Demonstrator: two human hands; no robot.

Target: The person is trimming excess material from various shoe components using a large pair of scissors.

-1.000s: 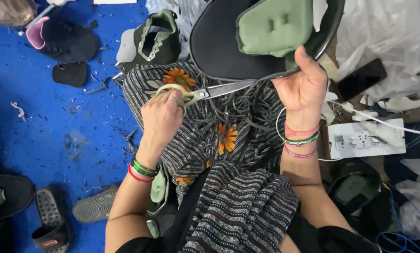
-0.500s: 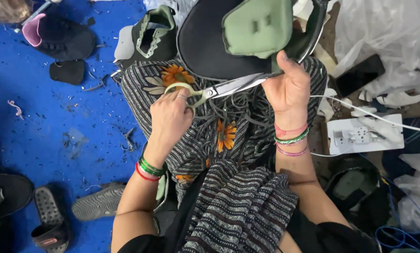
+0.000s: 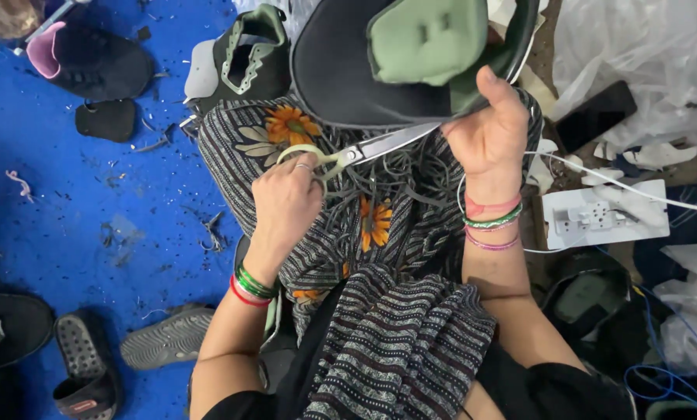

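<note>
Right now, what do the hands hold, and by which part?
The left hand holds scissors by their pale handle loops. The right hand grips the black shoe piece at its lower edge.

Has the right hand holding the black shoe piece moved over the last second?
Yes. The right hand has moved up, away from the white power strip.

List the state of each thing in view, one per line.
Left hand: gripping the scissors' handles.
Right hand: holding up the black piece.
Scissors: blades at the piece's edge.
Black piece: raised, green pad on it.
Power strip: white cable plugged in.
</note>
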